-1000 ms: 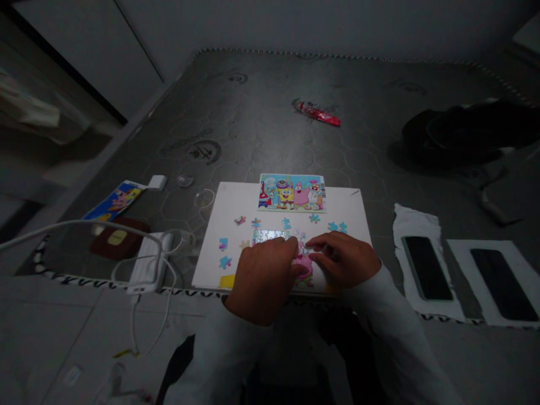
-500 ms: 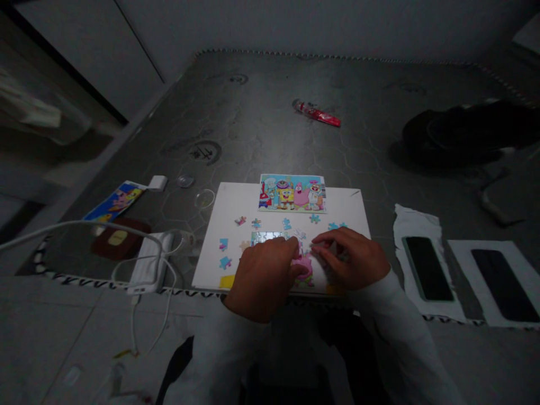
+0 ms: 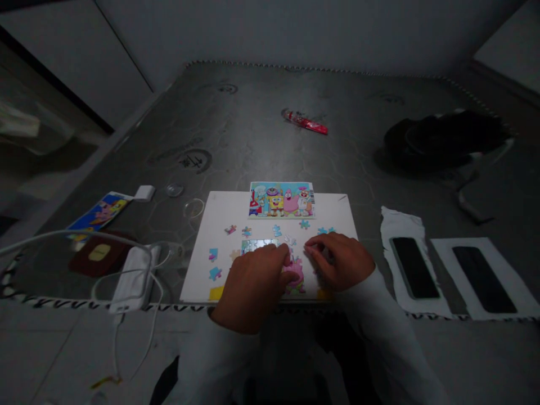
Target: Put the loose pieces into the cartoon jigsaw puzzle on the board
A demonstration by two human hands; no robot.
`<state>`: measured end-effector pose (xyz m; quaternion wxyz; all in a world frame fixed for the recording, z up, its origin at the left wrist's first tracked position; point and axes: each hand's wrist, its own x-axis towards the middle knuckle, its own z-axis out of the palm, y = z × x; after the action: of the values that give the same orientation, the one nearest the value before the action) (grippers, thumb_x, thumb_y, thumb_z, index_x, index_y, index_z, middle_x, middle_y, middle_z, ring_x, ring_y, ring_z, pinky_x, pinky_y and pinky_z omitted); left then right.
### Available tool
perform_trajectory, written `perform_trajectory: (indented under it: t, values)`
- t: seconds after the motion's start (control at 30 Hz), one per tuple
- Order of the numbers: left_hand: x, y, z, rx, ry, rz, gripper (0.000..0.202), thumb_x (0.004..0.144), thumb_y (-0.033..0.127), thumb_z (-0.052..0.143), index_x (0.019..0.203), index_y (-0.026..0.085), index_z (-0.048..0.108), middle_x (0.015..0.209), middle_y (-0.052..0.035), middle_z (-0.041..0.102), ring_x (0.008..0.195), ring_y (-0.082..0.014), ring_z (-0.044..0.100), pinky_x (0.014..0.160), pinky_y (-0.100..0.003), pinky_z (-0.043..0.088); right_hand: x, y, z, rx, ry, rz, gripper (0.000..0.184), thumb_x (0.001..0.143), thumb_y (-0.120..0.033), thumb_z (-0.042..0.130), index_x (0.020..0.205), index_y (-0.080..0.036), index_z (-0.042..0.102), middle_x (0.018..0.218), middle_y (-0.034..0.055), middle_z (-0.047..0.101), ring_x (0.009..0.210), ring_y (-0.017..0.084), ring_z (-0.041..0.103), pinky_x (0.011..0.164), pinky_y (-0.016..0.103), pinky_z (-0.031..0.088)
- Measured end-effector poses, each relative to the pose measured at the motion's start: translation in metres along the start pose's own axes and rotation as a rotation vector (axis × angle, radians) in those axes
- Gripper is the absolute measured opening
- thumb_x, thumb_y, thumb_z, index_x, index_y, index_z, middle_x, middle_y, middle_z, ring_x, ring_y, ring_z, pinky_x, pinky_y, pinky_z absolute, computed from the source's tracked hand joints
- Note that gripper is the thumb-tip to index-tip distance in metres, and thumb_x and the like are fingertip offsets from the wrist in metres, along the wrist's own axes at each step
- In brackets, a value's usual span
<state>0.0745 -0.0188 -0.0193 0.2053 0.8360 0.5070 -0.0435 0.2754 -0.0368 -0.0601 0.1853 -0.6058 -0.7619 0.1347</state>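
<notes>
left hand [image 3: 253, 284]: lay palm down on the near middle of the white board [image 3: 198, 275]; fingers bent and close together, tips pressing on the joined puzzle [image 3: 295, 277]; nothing seen gripped
right hand [image 3: 341, 261]: rested just right of the left hand, touching the same patch; fingertips [image 3: 311, 249] drawn narrow at a pale piece by the patch's far edge; whether they pinched it could not be told
joined puzzle: a small assembled patch with a pink figure, at the near edge of the board, between the two hands and partly under them
loose pieces [image 3: 215, 274]: blue and pale bits scattered on the board, some left of the left hand, others in a row on the far side near the picture
reference picture [image 3: 282, 199]: a bright cartoon print lying flat on the far edge of the board
phones [image 3: 413, 267]: two dark ones to the right, each on a torn white sheet, side by side, well apart from the hands
white charger [image 3: 130, 278]: left of the board, cables looped around it; a brown flat case [image 3: 97, 254] just beyond it; a printed card [image 3: 100, 211] farther left
red wrapper [image 3: 304, 121]: far across the grey mat [image 3: 253, 129]
dark bag [image 3: 442, 138]: far right on the mat
</notes>
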Motion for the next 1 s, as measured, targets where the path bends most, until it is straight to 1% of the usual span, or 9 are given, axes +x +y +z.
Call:
perform_trajectory:
  t: [0.17, 0.3, 0.43, 0.5, 0.7, 0.87, 1.0]
  values:
    - [0.002, -0.003, 0.004, -0.004, -0.025, -0.036, 0.020, 0.086, 0.045, 0.064, 0.092, 0.027, 0.059, 0.089, 0.0019, 0.068, 0.075, -0.0180, 0.062, 0.056, -0.029, 0.028, 0.001, -0.012, 0.000, -0.017, -0.025, 0.107, 0.020, 0.092, -0.036, 0.052, 0.095, -0.026, 0.069, 0.079, 0.0005, 0.071, 0.073, 0.017, 0.061, 0.068, 0.031, 0.031]
    - [0.003, -0.002, 0.003, -0.007, -0.030, -0.042, 0.017, 0.086, 0.042, 0.063, 0.092, 0.027, 0.058, 0.090, 0.0024, 0.069, 0.072, -0.0173, 0.061, 0.056, -0.028, 0.025, 0.003, -0.020, 0.001, 0.008, -0.036, 0.162, 0.017, 0.092, -0.034, 0.053, 0.094, -0.024, 0.067, 0.079, -0.0003, 0.072, 0.072, 0.016, 0.061, 0.070, 0.032, 0.030]
    - [0.004, 0.001, -0.001, 0.001, -0.078, -0.068, 0.016, 0.089, 0.042, 0.060, 0.090, 0.026, 0.059, 0.087, 0.0019, 0.069, 0.072, -0.0175, 0.061, 0.056, -0.028, 0.025, 0.002, -0.022, -0.001, 0.011, -0.031, 0.180, 0.016, 0.092, -0.034, 0.054, 0.094, -0.024, 0.066, 0.080, -0.0003, 0.073, 0.074, 0.017, 0.063, 0.071, 0.032, 0.030]
    - [0.004, 0.001, -0.001, 0.008, -0.084, -0.073, 0.017, 0.089, 0.043, 0.058, 0.091, 0.026, 0.059, 0.087, 0.0018, 0.069, 0.072, -0.0178, 0.061, 0.056, -0.028, 0.025, 0.002, -0.022, -0.001, 0.002, -0.041, 0.186, 0.017, 0.092, -0.035, 0.053, 0.094, -0.024, 0.066, 0.080, 0.0001, 0.072, 0.074, 0.017, 0.063, 0.071, 0.032, 0.029]
    - [0.004, -0.002, 0.002, 0.010, -0.063, -0.047, 0.018, 0.089, 0.044, 0.059, 0.091, 0.026, 0.058, 0.088, 0.0020, 0.068, 0.074, -0.0177, 0.061, 0.057, -0.028, 0.025, 0.003, -0.023, -0.005, 0.000, -0.069, 0.215, 0.018, 0.092, -0.036, 0.053, 0.094, -0.025, 0.067, 0.063, -0.0023, 0.065, 0.066, 0.016, 0.060, 0.071, 0.032, 0.030]
    - [0.004, 0.001, -0.003, 0.014, -0.101, -0.085, 0.017, 0.089, 0.043, 0.059, 0.090, 0.027, 0.058, 0.086, 0.0026, 0.068, 0.073, -0.0180, 0.061, 0.056, -0.028, 0.024, 0.003, -0.022, -0.008, -0.011, -0.081, 0.225, 0.019, 0.092, -0.037, 0.053, 0.094, -0.025, 0.067, 0.064, -0.0024, 0.065, 0.065, 0.016, 0.059, 0.072, 0.031, 0.031]
    - [0.003, 0.000, -0.002, 0.004, -0.061, -0.049, 0.019, 0.089, 0.045, 0.059, 0.091, 0.027, 0.058, 0.087, 0.0024, 0.068, 0.072, -0.0179, 0.060, 0.056, -0.028, 0.024, 0.002, -0.018, -0.006, -0.033, -0.078, 0.206, 0.020, 0.092, -0.037, 0.051, 0.094, -0.025, 0.067, 0.064, -0.0022, 0.065, 0.065, 0.016, 0.059, 0.071, 0.032, 0.031]
